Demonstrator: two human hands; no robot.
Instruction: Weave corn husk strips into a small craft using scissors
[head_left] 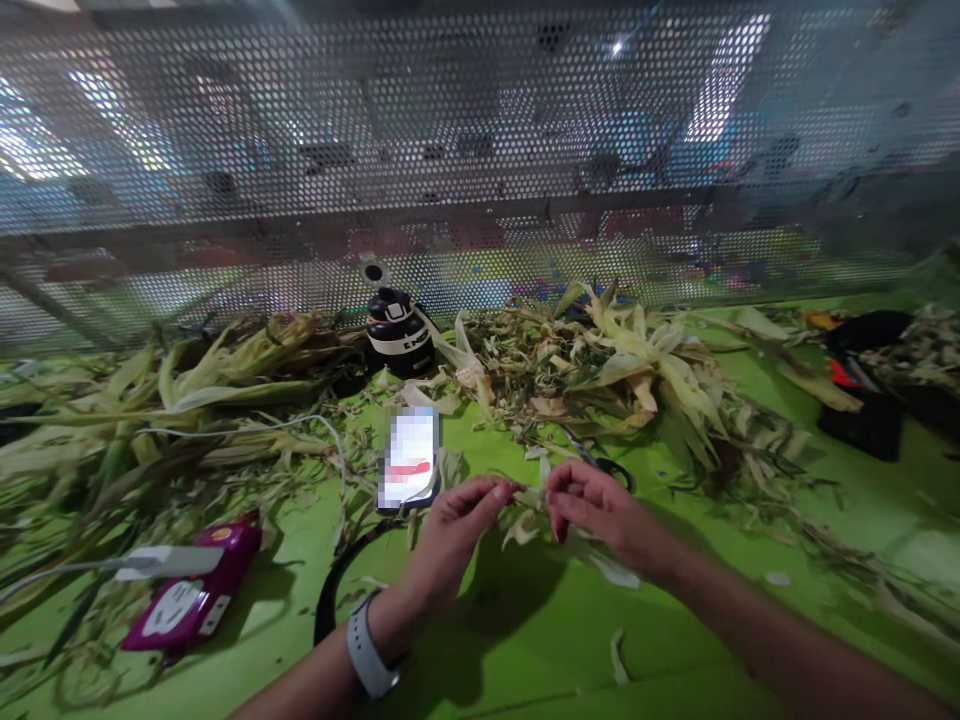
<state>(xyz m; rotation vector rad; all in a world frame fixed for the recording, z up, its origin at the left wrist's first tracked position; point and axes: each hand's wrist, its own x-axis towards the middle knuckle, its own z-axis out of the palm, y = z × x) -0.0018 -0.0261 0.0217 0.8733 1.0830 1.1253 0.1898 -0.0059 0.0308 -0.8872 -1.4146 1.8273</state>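
My left hand (461, 525), with a pale watch band (367, 645) at its wrist, is closed in a pinch on one end of a small pale corn husk strip (532, 497). Facing it, my right hand (600, 510) has its fingers curled in a pinch at the strip's other end. Blur and small size leave the strip's exact shape unclear. Under and around the hands, husk scraps (521, 530) lie on the green surface (555, 650). Scissors (615, 474) with dark handles rest just behind my right hand.
A lit phone (411, 460) lies behind my left hand. Farther back stands a black bottle (401, 340). Corn husk heaps (225, 380) line the perforated metal screen (480, 150). A purple pouch (199, 590) with a white cabled device sits left; a black ring (328, 590) lies nearer.
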